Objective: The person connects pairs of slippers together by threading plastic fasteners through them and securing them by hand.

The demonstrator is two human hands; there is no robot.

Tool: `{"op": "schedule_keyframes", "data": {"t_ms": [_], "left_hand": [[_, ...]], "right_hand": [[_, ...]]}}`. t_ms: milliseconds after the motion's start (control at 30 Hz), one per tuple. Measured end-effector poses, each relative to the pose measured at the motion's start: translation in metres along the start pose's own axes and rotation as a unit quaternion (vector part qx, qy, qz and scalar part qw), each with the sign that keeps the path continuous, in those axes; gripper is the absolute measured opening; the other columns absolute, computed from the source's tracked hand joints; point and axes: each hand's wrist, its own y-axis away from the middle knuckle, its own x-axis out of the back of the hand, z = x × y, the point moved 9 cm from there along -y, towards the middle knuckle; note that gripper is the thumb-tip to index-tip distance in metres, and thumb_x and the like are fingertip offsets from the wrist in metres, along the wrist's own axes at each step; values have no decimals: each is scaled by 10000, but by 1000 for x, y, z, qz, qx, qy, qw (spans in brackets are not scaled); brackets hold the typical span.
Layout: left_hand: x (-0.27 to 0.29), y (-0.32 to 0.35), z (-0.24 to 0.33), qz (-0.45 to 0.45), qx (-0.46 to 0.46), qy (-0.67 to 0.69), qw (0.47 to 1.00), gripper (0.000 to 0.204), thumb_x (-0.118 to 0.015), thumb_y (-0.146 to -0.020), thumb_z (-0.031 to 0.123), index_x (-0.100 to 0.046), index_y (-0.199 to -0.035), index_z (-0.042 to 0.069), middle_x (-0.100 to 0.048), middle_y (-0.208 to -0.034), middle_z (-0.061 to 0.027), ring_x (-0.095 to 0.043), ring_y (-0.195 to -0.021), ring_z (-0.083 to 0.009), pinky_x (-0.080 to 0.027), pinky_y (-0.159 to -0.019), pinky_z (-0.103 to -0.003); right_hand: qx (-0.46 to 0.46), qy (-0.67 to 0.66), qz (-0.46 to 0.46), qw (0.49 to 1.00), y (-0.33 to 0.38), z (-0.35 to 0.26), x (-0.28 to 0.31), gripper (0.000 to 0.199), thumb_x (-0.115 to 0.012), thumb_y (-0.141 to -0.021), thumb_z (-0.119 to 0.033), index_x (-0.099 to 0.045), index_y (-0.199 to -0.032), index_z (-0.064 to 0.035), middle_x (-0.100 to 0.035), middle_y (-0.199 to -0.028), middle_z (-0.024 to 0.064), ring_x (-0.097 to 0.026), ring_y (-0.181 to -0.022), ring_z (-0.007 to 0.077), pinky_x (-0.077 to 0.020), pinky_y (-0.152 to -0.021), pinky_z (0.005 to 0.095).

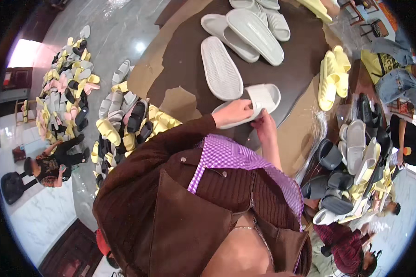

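Observation:
A light grey slide sandal (269, 96) lies at the table's near edge, in front of my body, its toe to the right. My left hand (237, 112) is closed on it at the foot opening, fingers bent beside the strap. From the near side my right hand (265, 128) pinches the strap's lower edge between thumb and fingers. Another grey slide (221, 69) lies sole up just beyond my left hand. Farther off, a sole-up grey slide (255, 37) overlaps another one, with several more grey slides at the table's far edge.
Yellow slides (328, 81) rest on the table's brown paper (298, 145) to the right. Beyond them is a pile of black, grey and yellow slides (356, 147). Large heaps of mixed slides (67, 90) cover the floor at left. Other people (51, 161) are at both sides.

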Motion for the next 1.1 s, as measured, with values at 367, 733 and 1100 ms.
{"op": "schedule_keyframes", "data": {"t_ms": [367, 733, 1100], "left_hand": [[114, 45, 30, 295, -206, -421, 833, 382, -512, -736, 70, -516, -1119, 77, -503, -1124, -129, -503, -985, -299, -416, -791, -388], [113, -6, 28, 240, -288, -489, 788, 463, -580, -676, 91, -492, -1131, 85, -499, -1109, -110, -482, -1028, -287, -393, -827, -414], [111, -56, 45, 170, -345, -562, 732, 484, -613, -687, 126, -485, -1148, 52, -531, -1037, -154, -519, -981, -329, -431, -823, -420]], "right_hand": [[18, 8, 22, 1000, -6, -1, 15, 217, -554, -867, -295, -560, -913, -83, -558, -736, 21, -554, -653, 150, -471, -549, 300], [19, -20, 58, 998, -4, 6, 37, 225, -585, -856, -261, -550, -976, -75, -549, -780, -11, -529, -684, 118, -441, -578, 270], [153, 159, 40, 974, 21, -33, 2, 552, -629, -780, -103, -363, -1249, 15, -572, -969, 101, -550, -831, 140, -460, -669, 252]]}}
